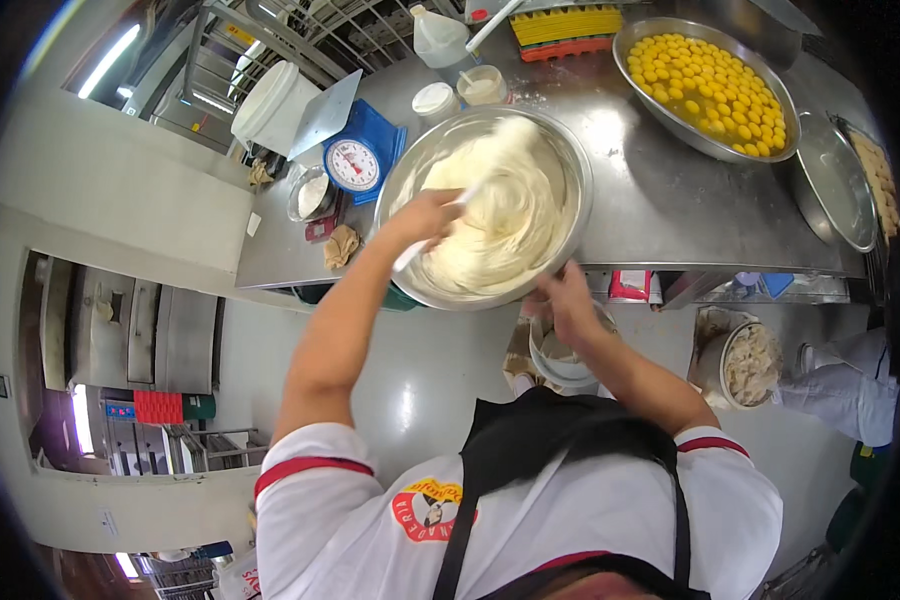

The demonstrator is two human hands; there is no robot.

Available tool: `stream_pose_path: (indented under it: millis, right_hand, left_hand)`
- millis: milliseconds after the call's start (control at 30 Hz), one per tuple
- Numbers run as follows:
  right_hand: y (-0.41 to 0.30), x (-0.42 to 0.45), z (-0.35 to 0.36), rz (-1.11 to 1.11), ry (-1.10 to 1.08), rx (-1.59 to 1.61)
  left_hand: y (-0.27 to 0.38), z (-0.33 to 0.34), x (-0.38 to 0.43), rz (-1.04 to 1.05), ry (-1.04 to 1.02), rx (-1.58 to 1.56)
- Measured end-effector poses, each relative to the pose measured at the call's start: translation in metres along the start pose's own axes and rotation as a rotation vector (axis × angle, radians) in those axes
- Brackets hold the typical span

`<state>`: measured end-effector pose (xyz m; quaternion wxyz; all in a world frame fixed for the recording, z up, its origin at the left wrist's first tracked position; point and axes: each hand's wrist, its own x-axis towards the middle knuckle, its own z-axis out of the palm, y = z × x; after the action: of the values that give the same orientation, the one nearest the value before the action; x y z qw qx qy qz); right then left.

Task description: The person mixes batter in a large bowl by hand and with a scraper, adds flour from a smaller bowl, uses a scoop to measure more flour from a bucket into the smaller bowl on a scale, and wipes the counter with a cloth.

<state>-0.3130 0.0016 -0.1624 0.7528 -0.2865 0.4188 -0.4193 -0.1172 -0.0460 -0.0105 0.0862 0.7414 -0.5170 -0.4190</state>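
Observation:
A large steel mixing bowl (581, 187) of pale, creamy batter (487, 247) stands at the near edge of the steel table and overhangs it slightly. My left hand (431, 217) is closed around the white handle of a spatula (469, 196). The spatula's batter-coated head is motion-blurred at the far side of the bowl. At the bowl's near right rim is my right hand (566, 300), its fingers against the outside wall and partly hidden beneath it. Swirl marks show in the batter.
A steel bowl of egg yolks (630, 82) sits right on the table (660, 217); an emptier steel bowl (832, 180) stands beyond it. Left are a blue dial scale (375, 135) and a small bowl of white powder (313, 196). Buckets (562, 367) stand below; a co-worker's legs (840, 390) show right.

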Motion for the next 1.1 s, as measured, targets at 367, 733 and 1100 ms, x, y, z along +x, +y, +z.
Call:
stream_pose_path:
  millis: [367,733,1100]
  right_hand:
    - [-0.014,-0.010,0.010,0.108,-0.021,-0.036]
    - [-0.043,0.024,-0.003,-0.024,0.040,0.095]
    - [-0.055,0.048,-0.021,-0.081,0.036,0.200]
  left_hand:
    - [-0.080,-0.005,0.003,0.208,0.122,0.465]
    - [-0.105,0.007,0.006,0.410,0.078,0.996]
    - [-0.112,-0.009,0.043,0.714,0.010,0.863]
